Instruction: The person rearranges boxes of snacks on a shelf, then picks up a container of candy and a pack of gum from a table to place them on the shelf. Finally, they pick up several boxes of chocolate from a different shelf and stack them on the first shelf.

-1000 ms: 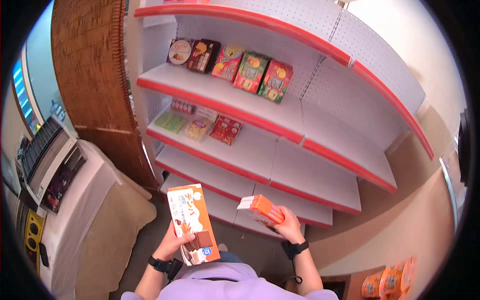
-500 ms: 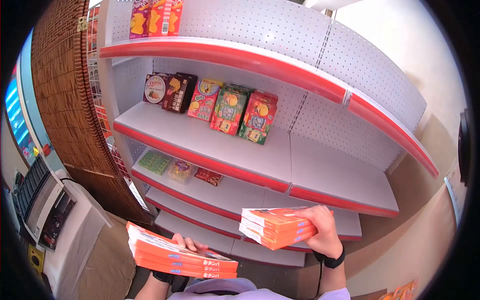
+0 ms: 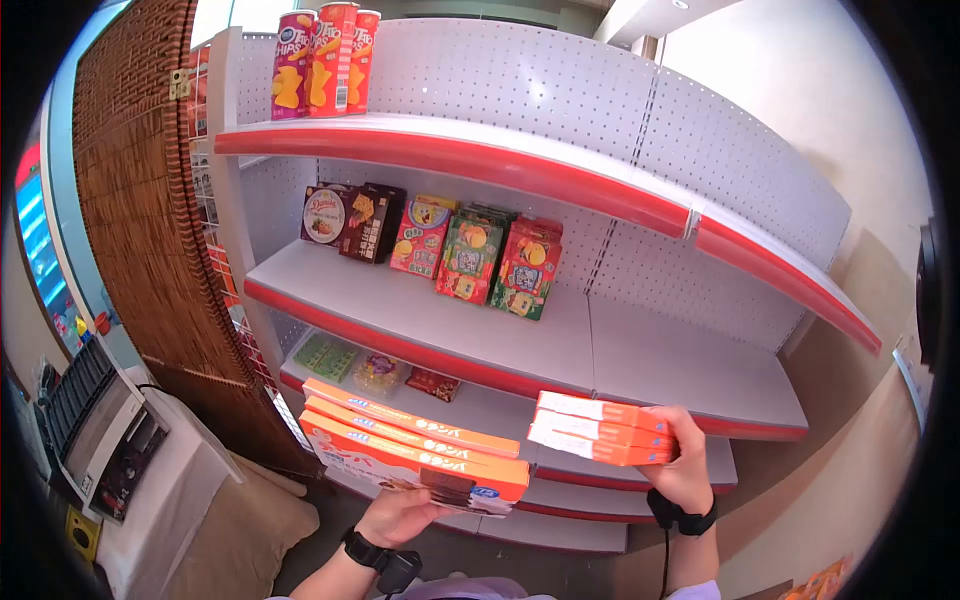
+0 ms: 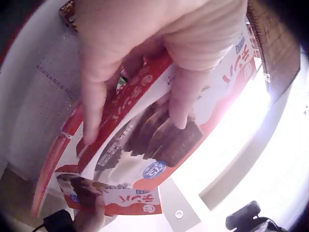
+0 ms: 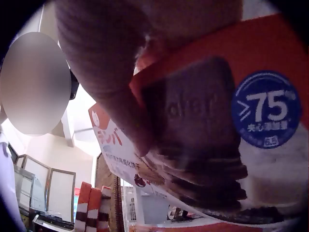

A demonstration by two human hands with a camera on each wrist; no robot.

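My left hand grips a stack of three orange-and-white chocolate wafer boxes from below, thumb on the pictured front. In the left wrist view, fingers wrap over the edge of these wafer boxes. On the right, my right hand holds a second stack of three wafer boxes by one end, their white ends pointing left. Its printed face, with a blue badge, fills much of the right wrist view. Both stacks are in front of the shelving, overlapping the lower shelves in the head view.
Snack boxes stand along the left of the middle shelf; chip canisters stand on the shelf above. Several packets lie on the shelf below. A woven screen and a cloth-covered table are at the left, a wall at the right.
Both stacks have risen toward the shelves. The left one has swung from lying low, front up, to having its narrow sides up. My head view has shifted to show the upper shelf.
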